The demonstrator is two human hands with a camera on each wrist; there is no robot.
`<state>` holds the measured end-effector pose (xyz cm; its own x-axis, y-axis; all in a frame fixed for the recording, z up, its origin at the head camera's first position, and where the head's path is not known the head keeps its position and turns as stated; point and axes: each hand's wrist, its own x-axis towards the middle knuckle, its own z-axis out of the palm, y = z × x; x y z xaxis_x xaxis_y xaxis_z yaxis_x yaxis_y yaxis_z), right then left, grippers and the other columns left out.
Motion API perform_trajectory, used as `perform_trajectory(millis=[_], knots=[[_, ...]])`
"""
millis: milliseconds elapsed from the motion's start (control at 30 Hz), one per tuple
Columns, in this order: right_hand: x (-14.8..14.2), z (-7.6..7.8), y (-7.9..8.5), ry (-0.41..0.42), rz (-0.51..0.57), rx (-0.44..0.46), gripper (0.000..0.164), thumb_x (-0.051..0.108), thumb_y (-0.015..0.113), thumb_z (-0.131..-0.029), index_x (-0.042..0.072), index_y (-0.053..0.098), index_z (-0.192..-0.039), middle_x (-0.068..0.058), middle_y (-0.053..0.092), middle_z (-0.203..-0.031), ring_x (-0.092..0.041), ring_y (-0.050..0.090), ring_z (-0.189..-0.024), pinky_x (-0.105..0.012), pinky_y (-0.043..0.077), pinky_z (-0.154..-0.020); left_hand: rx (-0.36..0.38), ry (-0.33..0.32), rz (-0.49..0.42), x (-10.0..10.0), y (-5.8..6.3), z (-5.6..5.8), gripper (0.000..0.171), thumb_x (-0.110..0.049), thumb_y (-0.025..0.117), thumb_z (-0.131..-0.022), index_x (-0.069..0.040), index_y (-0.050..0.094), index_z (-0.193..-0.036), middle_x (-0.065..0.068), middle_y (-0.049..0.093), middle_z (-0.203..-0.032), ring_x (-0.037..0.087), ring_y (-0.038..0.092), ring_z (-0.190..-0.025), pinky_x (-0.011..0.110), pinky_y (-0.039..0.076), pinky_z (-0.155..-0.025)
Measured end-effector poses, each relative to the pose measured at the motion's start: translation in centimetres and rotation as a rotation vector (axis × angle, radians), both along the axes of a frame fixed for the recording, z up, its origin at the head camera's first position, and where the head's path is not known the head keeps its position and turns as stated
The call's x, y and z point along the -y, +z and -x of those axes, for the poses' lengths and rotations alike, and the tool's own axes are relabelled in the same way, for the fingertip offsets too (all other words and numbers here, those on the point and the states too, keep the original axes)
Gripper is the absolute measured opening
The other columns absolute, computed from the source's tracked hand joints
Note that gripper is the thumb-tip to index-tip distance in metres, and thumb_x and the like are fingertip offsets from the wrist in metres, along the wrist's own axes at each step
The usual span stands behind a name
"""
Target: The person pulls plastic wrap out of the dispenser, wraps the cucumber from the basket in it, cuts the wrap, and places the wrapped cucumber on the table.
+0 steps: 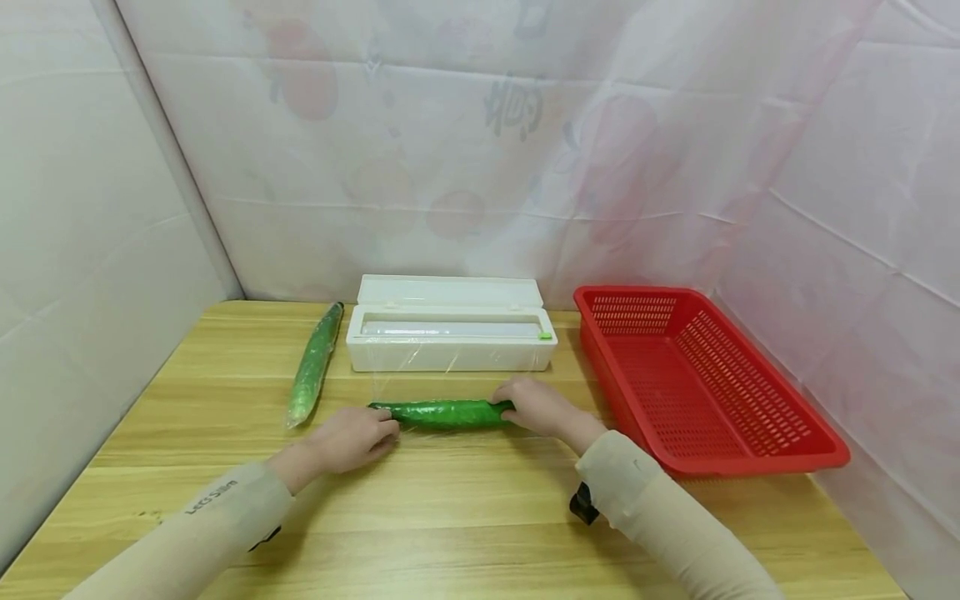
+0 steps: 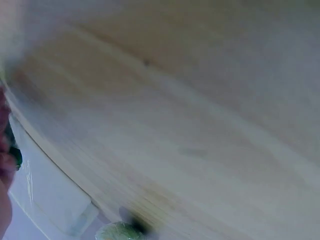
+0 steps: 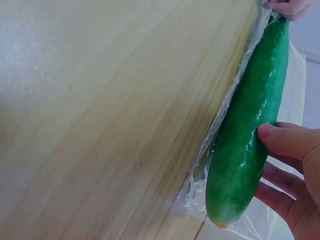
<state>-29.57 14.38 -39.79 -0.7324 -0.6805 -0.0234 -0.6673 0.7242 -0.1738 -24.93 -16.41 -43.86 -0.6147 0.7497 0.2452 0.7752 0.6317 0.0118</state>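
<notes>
A green cucumber (image 1: 450, 413) lies crosswise on a sheet of clear plastic film (image 1: 420, 385), in front of the white film box. My left hand (image 1: 354, 437) holds its left end with curled fingers. At the other end, my right hand (image 1: 542, 407) grips it; in the right wrist view the thumb presses on the cucumber (image 3: 247, 130) and the fingers go in along its far side. Film (image 3: 200, 175) lies crumpled along the cucumber's near edge there. Only a sliver of the left hand (image 2: 5, 170) shows in the left wrist view, beside a dark green tip.
The white film box (image 1: 450, 354) stands at the back with its lid up, a film roll (image 1: 450, 328) inside and a green slider at its right. A film-wrapped cucumber (image 1: 315, 367) lies at the left. On the right sits a red plastic basket (image 1: 637, 392).
</notes>
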Motion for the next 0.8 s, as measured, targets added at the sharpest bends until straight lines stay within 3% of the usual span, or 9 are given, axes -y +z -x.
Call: perform_trajectory(millis=[100, 200, 367, 500, 567, 700, 800], knots=[[0.0, 0.0, 0.0, 0.004, -0.008, -0.002, 0.023, 0.008, 0.068, -0.084, 0.006, 0.069, -0.106, -0.007, 0.068, -0.107, -0.021, 0.062, -0.101, -0.037, 0.051, -0.088, -0.111, -0.026, -0.069, -0.1, 0.0, 0.1, 0.007, -0.017, 0.069, -0.083, -0.015, 0.064, -0.08, 0.0, 0.059, -0.09, 0.012, 0.056, -0.079, 0.025, 0.051, -0.067], [0.1, 0.0, 0.0, 0.004, -0.006, -0.002, 0.022, 0.007, 0.068, -0.084, 0.005, 0.069, -0.106, -0.007, 0.068, -0.107, -0.021, 0.062, -0.1, -0.037, 0.051, -0.088, -0.125, -0.032, -0.141, -0.2, 0.1, 0.3, 0.008, -0.014, 0.07, -0.082, -0.014, 0.063, -0.078, 0.009, 0.062, -0.109, 0.022, 0.06, -0.098, 0.034, 0.053, -0.083], [0.1, 0.0, -0.1, 0.009, -0.023, -0.027, 0.025, 0.017, 0.068, -0.085, 0.005, 0.069, -0.107, -0.008, 0.069, -0.107, -0.022, 0.063, -0.1, -0.037, 0.052, -0.088, 0.041, 0.034, -0.203, -0.3, 0.3, 0.4, 0.006, -0.011, 0.067, -0.085, -0.012, 0.063, -0.08, 0.014, 0.063, -0.119, 0.029, 0.061, -0.108, 0.039, 0.051, -0.091], [0.0, -0.4, -0.4, 0.012, -0.056, -0.043, 0.046, 0.037, 0.067, -0.084, 0.005, 0.063, -0.118, -0.008, 0.066, -0.115, -0.022, 0.061, -0.105, -0.038, 0.049, -0.093, 0.155, 0.096, -0.236, -0.3, 0.6, 0.4, 0.005, -0.011, 0.064, -0.087, -0.012, 0.065, -0.082, 0.014, 0.063, -0.12, 0.03, 0.061, -0.108, 0.04, 0.051, -0.09], [-0.1, -0.6, -0.7, 0.026, -0.077, -0.059, 0.054, 0.044, 0.067, -0.082, 0.006, 0.059, -0.121, -0.007, 0.066, -0.114, -0.021, 0.062, -0.1, -0.038, 0.05, -0.089, 0.184, 0.106, -0.25, -0.3, 0.7, 0.5, 0.005, -0.011, 0.064, -0.087, -0.011, 0.065, -0.083, 0.015, 0.063, -0.12, 0.03, 0.062, -0.108, 0.041, 0.052, -0.09], [-0.1, -1.1, -0.9, 0.061, -0.128, -0.104, 0.046, 0.049, 0.07, -0.077, 0.013, 0.055, -0.101, -0.005, 0.064, -0.104, -0.019, 0.06, -0.089, -0.035, 0.05, -0.077, 0.225, 0.119, -0.271, -0.3, 0.8, 0.8, 0.006, -0.011, 0.063, -0.088, -0.011, 0.065, -0.083, 0.015, 0.064, -0.12, 0.029, 0.063, -0.106, 0.04, 0.052, -0.088], [0.0, -1.5, -1.0, 0.083, -0.163, -0.142, 0.037, 0.047, 0.072, -0.075, 0.015, 0.055, -0.083, -0.012, 0.063, -0.112, -0.025, 0.06, -0.097, -0.038, 0.051, -0.082, 0.242, 0.13, -0.278, -0.3, 0.8, 0.9, 0.006, -0.012, 0.062, -0.088, -0.011, 0.066, -0.083, 0.014, 0.064, -0.12, 0.028, 0.064, -0.105, 0.039, 0.053, -0.087]])
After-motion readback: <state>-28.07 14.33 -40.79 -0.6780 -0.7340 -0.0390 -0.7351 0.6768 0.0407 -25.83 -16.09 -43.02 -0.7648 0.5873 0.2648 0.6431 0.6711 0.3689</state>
